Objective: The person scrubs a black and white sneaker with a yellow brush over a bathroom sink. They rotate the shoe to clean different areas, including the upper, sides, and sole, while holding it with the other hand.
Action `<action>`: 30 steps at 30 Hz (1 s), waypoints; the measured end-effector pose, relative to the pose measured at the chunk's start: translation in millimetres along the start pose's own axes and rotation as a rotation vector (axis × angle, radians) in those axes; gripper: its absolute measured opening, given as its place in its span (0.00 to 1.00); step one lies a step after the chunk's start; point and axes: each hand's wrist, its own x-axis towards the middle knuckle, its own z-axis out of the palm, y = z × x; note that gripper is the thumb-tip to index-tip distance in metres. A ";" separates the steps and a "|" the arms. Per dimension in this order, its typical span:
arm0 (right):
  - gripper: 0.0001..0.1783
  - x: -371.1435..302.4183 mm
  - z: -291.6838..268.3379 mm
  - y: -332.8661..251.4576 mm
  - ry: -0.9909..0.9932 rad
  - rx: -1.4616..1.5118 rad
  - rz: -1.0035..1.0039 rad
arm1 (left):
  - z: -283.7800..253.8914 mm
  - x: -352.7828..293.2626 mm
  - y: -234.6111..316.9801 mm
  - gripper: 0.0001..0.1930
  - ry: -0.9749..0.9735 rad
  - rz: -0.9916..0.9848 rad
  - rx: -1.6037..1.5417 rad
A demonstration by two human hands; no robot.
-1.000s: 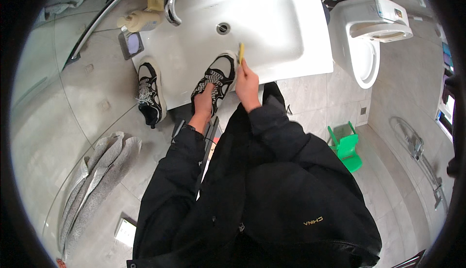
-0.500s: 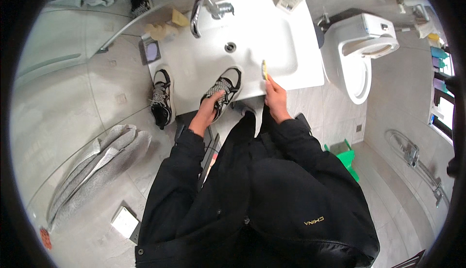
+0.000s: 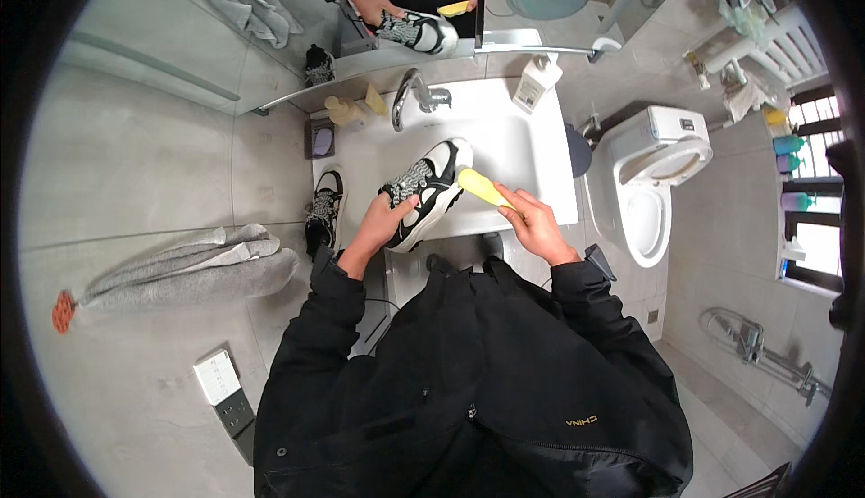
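Note:
My left hand [image 3: 386, 225] grips a black-and-white sneaker [image 3: 429, 182] by its side near the heel, holding it over the front of the white sink [image 3: 532, 187] with its toe pointing up and right. In my right hand [image 3: 539, 229] is a yellow brush [image 3: 483, 187], held by the handle, its flat yellow back turned up. The brush head is at the sneaker's sole edge near the toe; its bristles are hidden, and I cannot tell whether they touch. The matching sneaker [image 3: 323, 212] rests at the sink's left edge.
Behind the sink are a chrome faucet [image 3: 413, 101] and a white bottle [image 3: 538, 83]. A soap dish [image 3: 322, 140] sits at the left corner. The toilet [image 3: 649, 187] stands to the right, and a grey towel [image 3: 194, 268] hangs on the left wall.
The sneaker has been raised and tilted so its side and sole edge show. The brush has come left to the shoe's toe, turning its flat back upward. My view has tipped up toward the mirror.

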 end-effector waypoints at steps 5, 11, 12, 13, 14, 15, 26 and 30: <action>0.31 20.8 -35.4 -49.0 0.195 -0.102 -0.263 | -2.7 -29.6 97.3 0.18 -0.011 0.089 -0.154; 0.31 36.8 -58.9 -71.6 0.259 -0.273 -0.443 | -0.5 -35.0 132.7 0.17 0.067 0.229 -0.203; 0.32 40.1 -62.4 -72.3 0.314 -0.222 -0.324 | 0.1 -34.7 135.0 0.17 0.079 0.241 -0.153; 0.32 42.0 -64.3 -73.0 0.234 -0.273 -0.491 | 0.5 -35.5 136.6 0.17 0.094 0.274 -0.121; 0.33 44.8 -66.5 -72.9 0.145 -0.343 -0.593 | 1.1 -34.9 138.8 0.19 0.106 0.268 -0.105; 0.34 46.3 -66.9 -72.6 0.037 -0.383 -0.763 | 1.4 -34.6 140.7 0.20 0.140 0.247 -0.104; 0.33 59.4 -71.9 -59.0 0.181 -0.302 -0.565 | 1.1 -38.6 154.9 0.18 0.077 0.251 -0.107; 0.33 58.9 -69.5 -61.3 0.181 -0.343 -0.594 | -0.9 -37.5 159.6 0.18 0.114 0.265 -0.145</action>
